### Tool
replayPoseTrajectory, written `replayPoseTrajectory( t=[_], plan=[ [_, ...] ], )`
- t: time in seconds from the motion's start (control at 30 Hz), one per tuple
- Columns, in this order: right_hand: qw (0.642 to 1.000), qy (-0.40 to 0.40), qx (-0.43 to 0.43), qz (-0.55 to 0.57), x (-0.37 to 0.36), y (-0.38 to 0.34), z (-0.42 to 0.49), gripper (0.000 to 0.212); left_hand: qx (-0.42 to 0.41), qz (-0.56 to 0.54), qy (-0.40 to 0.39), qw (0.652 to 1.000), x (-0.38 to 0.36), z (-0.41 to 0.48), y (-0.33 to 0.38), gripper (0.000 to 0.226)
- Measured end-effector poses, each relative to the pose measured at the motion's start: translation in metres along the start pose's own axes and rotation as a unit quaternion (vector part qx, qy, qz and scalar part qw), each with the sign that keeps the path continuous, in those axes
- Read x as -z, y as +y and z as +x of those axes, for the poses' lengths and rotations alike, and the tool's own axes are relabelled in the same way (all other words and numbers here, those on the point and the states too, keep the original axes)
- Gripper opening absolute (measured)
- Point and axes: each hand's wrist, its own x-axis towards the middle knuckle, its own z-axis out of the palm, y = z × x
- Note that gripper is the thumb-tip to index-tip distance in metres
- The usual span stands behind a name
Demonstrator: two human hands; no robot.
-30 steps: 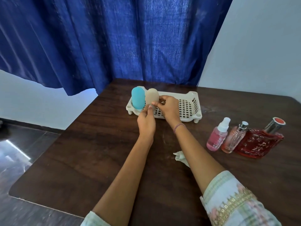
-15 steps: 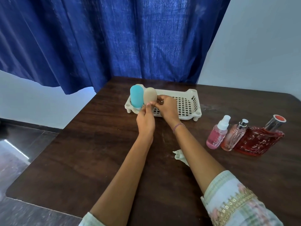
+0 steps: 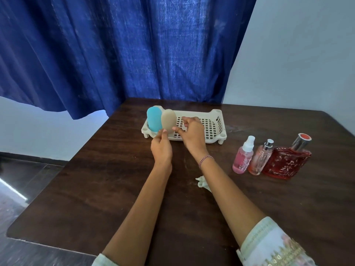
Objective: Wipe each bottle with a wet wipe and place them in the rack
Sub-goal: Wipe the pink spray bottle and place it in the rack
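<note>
**Reader:** Where do the wiped bottles stand?

**Annotator:** At the left end of the cream slotted rack, upright and side by side: the blue bottle outermost, the beige bottle just to its right. The rest of the rack floor is bare grid.

**Reader:** And the hands?

**Annotator:** Left hand: fingers reach up to the foot of the beige bottle, at the rack's front rim. Whether they pinch the bottle or merely touch it cannot be told. Right hand: fingers loosely spread and grasping nothing, the forefinger tip just beside the beige bottle's lower right edge, the others curled lightly over the grid. A thin bracelet circles the right wrist.

**Reader:** What lies outside the rack?

**Annotator:** On the dark wooden table, well to the right, three bottles stand in a close row: pink spray bottle, peach perfume bottle with a silver top, red flask-shaped perfume bottle with a red-tipped silver cap. A crumpled wet wipe lies near the table's middle, partly hidden by the right forearm. A blue curtain hangs behind.
</note>
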Motion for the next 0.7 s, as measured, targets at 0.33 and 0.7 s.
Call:
replayPoseTrajectory(
  t=[0.33,0.7],
  plan=[
    [0.995,0.051,0.064,-0.05,0.047,-0.03,-0.038,0.034,-0.22,0.102,-0.036,0.97,-0.001,-0.041,0.009,0.004],
    [0.976,0.156,0.124,-0.086,0.125,-0.022,-0.084,0.043,-0.311,0.15,-0.134,0.929,-0.044,-0.109,0.016,0.026]
  ],
)
